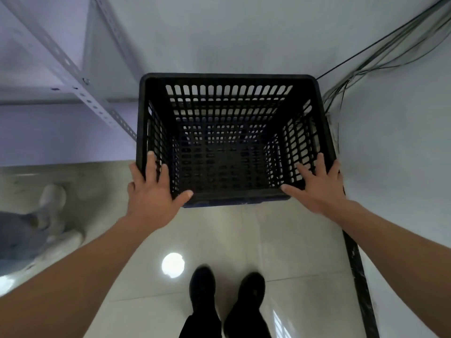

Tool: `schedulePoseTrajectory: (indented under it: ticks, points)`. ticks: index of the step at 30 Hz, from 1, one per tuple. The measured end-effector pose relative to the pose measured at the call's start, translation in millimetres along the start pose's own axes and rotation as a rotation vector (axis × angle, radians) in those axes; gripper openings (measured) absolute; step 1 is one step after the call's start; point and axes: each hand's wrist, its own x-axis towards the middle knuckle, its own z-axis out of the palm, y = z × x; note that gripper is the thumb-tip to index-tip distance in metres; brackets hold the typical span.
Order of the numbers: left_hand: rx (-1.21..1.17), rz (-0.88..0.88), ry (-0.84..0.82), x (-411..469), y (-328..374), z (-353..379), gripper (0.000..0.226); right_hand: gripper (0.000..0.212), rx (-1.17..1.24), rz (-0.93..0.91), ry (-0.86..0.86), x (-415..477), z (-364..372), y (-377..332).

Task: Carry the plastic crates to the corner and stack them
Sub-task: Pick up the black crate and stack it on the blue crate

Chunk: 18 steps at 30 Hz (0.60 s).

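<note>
A black slotted plastic crate stands in the corner against the white walls, seen from above with nothing in it. Through its open bottom more black lattice shows, so it appears to sit on other crates. A strip of blue crate edge peeks out under its near side. My left hand lies on the near left corner of the rim, fingers spread and thumb along the front edge. My right hand lies on the near right corner, fingers spread against the right wall. Neither hand is curled around the rim.
A grey perforated metal shelf upright stands close to the crate's left side. Loose cables run down the right wall into the corner. Another person's white shoe is on the floor at left. My black shoes stand on glossy tiles.
</note>
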Motion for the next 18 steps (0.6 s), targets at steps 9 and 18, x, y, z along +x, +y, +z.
schedulePoseTrajectory:
  ticks: [9,18]
  points:
    - [0.039,0.006,-0.002,-13.4,2.2,12.3,0.047,0.064,-0.142,-0.089,0.057,-5.6,16.0,5.4]
    - [0.067,-0.071,-0.025,-18.2,6.7,12.0,0.042,0.051,-0.169,-0.080,0.121,-8.8,30.8,9.0]
